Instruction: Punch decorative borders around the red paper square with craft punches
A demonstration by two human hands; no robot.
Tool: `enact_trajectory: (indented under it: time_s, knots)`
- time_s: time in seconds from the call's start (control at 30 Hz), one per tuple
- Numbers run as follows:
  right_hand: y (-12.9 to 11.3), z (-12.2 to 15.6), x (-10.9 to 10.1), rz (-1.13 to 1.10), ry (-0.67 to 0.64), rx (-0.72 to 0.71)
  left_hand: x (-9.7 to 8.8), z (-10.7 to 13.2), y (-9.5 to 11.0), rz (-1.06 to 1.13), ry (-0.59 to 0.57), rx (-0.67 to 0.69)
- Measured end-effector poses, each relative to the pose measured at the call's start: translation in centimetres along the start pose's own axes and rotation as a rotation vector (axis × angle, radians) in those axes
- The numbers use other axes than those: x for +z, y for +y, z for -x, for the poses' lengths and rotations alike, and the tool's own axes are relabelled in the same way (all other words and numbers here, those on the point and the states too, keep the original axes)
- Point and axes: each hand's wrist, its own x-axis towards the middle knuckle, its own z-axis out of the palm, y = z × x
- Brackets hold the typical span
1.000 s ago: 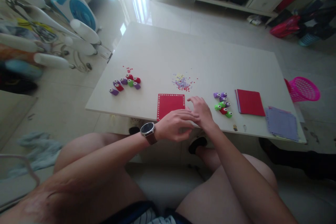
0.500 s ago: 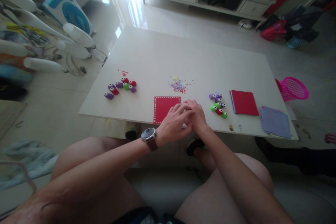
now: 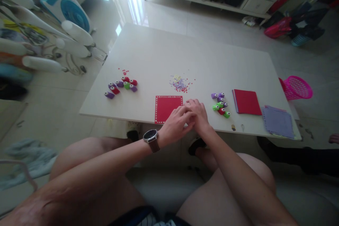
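My left hand [image 3: 177,124], with a watch on its wrist, lies across my right hand [image 3: 198,112] at the table's near edge. The left fingers are loosely bent and a little apart, touching the right hand. Partly covered, my right hand rests on the table with its visible fingers apart. Nothing shows in either hand. Beside them lies a red square card [image 3: 166,109] with a border of small white shapes; the left hand hides its lower right corner. Just beyond is a pile of tiny purple, yellow and red paper pieces [image 3: 180,84].
Craft punches in several colours stand in a left group [image 3: 126,85] and a right group [image 3: 221,105]. Further right lie a stack of red cards [image 3: 247,102] and purple sheets [image 3: 278,122]. Red bits [image 3: 125,72] lie at left. A pink basket [image 3: 299,87] stands past the table [image 3: 212,56].
The view has tilted very slightly, shifting the scene a little. My hands stay together in the same place, and nothing on the table has moved.
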Motion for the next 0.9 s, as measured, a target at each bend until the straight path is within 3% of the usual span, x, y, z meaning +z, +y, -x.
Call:
enact_trajectory:
  time_s: [0.4, 0.73, 0.9]
  knots:
    - [0.0, 0.0, 0.6, 0.038, -0.021, -0.017, 0.3, 0.4, -0.1, -0.030, -0.020, -0.006]
    - [-0.5, 0.5, 0.4, 0.039, -0.256, 0.142, 0.8, 0.7, 0.2, 0.053, -0.053, -0.086]
    - [-0.9, 0.7, -0.1, 0.024, -0.309, 0.167, 0.8, 1.0, 0.7, 0.133, -0.038, -0.127]
